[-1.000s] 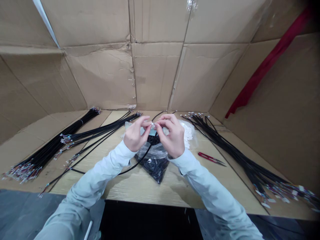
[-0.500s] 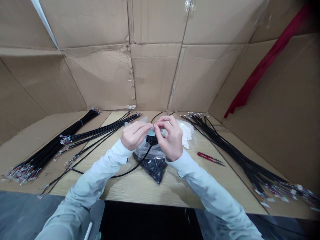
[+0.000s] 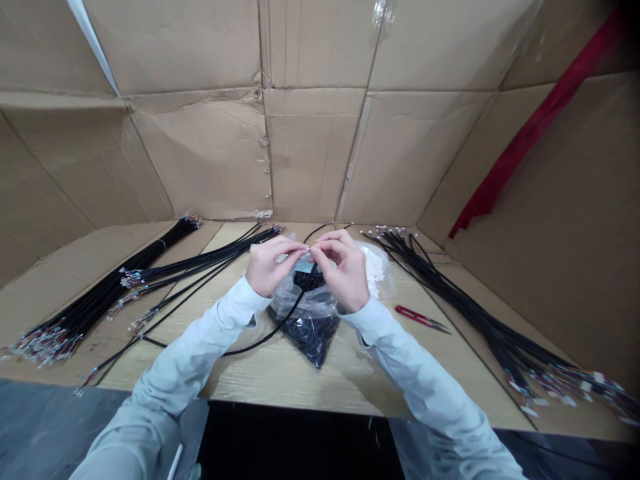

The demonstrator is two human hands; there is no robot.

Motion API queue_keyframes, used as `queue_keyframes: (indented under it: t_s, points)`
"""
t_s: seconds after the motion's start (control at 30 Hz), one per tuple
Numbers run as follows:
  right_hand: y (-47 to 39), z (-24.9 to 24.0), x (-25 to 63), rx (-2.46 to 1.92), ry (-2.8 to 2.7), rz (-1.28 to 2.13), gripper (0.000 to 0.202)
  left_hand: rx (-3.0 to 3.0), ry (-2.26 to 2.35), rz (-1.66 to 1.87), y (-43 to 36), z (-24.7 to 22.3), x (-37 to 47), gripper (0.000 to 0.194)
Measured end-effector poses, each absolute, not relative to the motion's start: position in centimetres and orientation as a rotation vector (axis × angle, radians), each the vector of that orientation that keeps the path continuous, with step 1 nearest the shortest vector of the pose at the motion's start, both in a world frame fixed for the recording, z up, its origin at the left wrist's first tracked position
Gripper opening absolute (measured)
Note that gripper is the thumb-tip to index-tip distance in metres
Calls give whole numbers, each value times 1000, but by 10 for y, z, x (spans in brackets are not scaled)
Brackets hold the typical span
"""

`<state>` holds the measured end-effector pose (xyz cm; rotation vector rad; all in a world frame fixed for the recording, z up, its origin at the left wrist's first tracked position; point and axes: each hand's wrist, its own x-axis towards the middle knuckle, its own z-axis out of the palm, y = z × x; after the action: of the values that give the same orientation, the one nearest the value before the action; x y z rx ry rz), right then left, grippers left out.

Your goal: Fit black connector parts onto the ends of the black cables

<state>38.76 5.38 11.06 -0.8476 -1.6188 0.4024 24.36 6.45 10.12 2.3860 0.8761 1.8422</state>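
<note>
Fingertip to fingertip, both my hands meet above an open plastic bag [image 3: 305, 327] of small black parts. My left hand [image 3: 269, 263] is closed in a pinch on something too small to make out. My right hand [image 3: 345, 270] pinches near the end of a black cable [image 3: 285, 320], which hangs from the fingers and curves down to the left across the table. The cable's very tip is mostly hidden by the fingers. Just behind my right hand lies a clear bag [image 3: 375, 270] of white pieces.
Bundles of black cables with coloured wire ends lie at the left [image 3: 110, 293] and the right [image 3: 460, 307]. Red-handled thread snips [image 3: 423, 319] rest right of my hands. Cardboard walls [image 3: 315, 153] enclose the wooden table [image 3: 280, 387], and a red strip [image 3: 525, 133] hangs at the right.
My left hand has shifted slightly right and its fingers have changed their pinch. My right hand has turned a little, still pinching by the cable's end. The surrounding things stay put.
</note>
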Motion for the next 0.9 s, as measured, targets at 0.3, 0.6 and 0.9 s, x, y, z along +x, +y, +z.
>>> queue_keyframes:
  t_s: [0.3, 0.6, 0.9]
  points:
    - [58, 125, 396, -772, -1362, 1180, 16, 1581, 763, 1458, 67, 112, 246, 26]
    - [57, 126, 392, -768, -1301, 1330, 18, 1827, 932, 1497, 69, 106, 247, 24]
    - [58, 123, 388, -734, -1183, 1518, 28, 1411, 748, 1444, 71, 107, 253, 32]
